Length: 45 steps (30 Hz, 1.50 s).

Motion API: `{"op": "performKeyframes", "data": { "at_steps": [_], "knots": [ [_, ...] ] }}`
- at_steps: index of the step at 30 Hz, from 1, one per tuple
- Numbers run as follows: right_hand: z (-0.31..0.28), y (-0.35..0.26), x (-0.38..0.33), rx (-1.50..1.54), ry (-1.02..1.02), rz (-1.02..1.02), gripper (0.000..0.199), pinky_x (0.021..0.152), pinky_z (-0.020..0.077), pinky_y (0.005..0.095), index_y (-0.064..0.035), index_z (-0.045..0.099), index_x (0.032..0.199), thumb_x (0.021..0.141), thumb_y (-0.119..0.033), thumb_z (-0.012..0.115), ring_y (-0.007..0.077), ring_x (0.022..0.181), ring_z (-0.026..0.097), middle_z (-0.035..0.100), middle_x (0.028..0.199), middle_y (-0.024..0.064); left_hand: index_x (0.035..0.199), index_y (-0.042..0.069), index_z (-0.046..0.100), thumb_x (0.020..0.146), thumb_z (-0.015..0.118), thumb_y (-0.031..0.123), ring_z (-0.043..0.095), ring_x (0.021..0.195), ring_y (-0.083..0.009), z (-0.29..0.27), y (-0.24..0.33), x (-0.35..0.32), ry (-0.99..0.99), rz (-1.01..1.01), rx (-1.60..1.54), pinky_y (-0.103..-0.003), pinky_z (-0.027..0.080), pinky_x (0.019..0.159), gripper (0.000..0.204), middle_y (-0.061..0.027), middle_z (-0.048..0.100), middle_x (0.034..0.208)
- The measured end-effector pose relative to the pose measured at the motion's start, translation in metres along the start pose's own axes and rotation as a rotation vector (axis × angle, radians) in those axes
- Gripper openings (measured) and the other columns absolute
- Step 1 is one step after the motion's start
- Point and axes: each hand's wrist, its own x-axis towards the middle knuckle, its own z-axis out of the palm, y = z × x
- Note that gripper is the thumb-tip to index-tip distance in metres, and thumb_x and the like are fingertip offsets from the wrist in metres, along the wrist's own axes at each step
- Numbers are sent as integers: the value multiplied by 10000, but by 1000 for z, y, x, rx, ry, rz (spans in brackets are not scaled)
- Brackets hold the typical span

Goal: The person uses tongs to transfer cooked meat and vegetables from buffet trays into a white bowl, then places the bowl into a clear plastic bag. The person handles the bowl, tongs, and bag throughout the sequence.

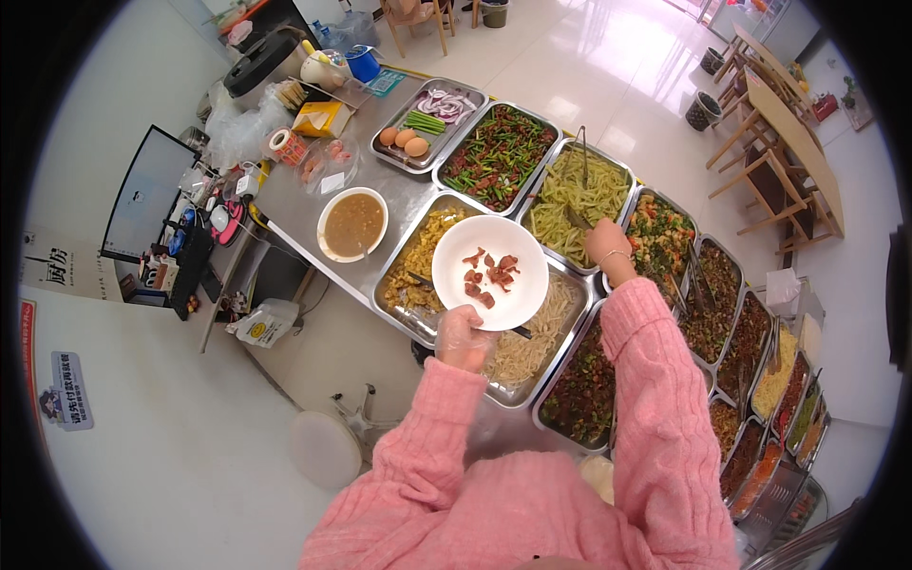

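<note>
My left hand (pixel 464 340), in a thin clear plastic glove, grips the near rim of a white bowl (pixel 446 266). Several reddish-brown pieces of meat (pixel 489 274) lie in the bowl. The bowl is held above a tray of yellow scrambled egg (pixel 418 256) and a tray of pale shreds (pixel 541 332), hiding parts of both. My right hand (pixel 608 245) reaches over the near edge of a tray of light green shredded vegetable (pixel 565 195). Its fingers are closed on metal tongs (pixel 576 218), whose tips rest among the shreds. A second metal utensil (pixel 583 157) leans at that tray's far edge.
Metal trays of cooked dishes (pixel 499 157) line the counter, continuing to the right. A bowl of brown soup (pixel 352 225) stands left, near a tray with eggs (pixel 404 142) and sliced onion. A monitor (pixel 142 195) is farther left; a stool (pixel 326 449) is below. Wooden tables (pixel 788 133) stand far right.
</note>
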Motion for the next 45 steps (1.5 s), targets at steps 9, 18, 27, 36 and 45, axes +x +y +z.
{"op": "performKeyframes", "data": {
  "at_steps": [9, 18, 27, 36, 45],
  "knots": [
    [-9, 50, 10, 425, 18, -95, 319, 586, 475, 369, 20, 760, 903, 911, -275, 641, 194, 565, 593, 617, 590, 114, 1415, -35, 331, 621, 354, -136, 460, 1326, -423, 32, 8, 66, 20, -68, 49, -570, 428, 1111, 801, -240, 449, 1406],
    [-64, 60, -20, 539, 34, -145, 324, 507, 364, 302, 44, 727, 970, 954, -263, 624, 91, 518, 443, 539, 593, -1, 1394, -39, 322, 652, 364, -123, 481, 1293, -420, 43, 6, 93, -7, -196, 144, -623, 450, 1054, 749, -229, 463, 1358],
    [-100, 33, -66, 575, 57, -261, 320, 532, 357, 286, 59, 707, 990, 964, -247, 616, 70, 559, 417, 517, 614, -15, 1408, -15, 307, 640, 362, -132, 462, 1311, -420, 54, -8, 110, -29, -279, 111, -638, 422, 1073, 779, -227, 443, 1384],
    [-92, -14, -87, 44, 130, -442, 218, 684, 521, 467, -60, 716, 920, 911, -258, 628, 381, 757, 656, 682, 807, 183, 1308, -57, 408, 581, 366, -140, 516, 1249, -405, 49, 0, 114, -138, -372, 72, -597, 435, 1084, 732, -212, 519, 1273],
    [-99, -27, -94, -27, 17, -544, 207, 668, 491, 451, -29, 706, 963, 914, -216, 630, 376, 710, 628, 640, 741, 196, 1300, -42, 416, 587, 378, -131, 530, 1252, -401, 47, 10, 99, -110, -405, 15, -603, 409, 1106, 719, -218, 526, 1286]
  ]
}}
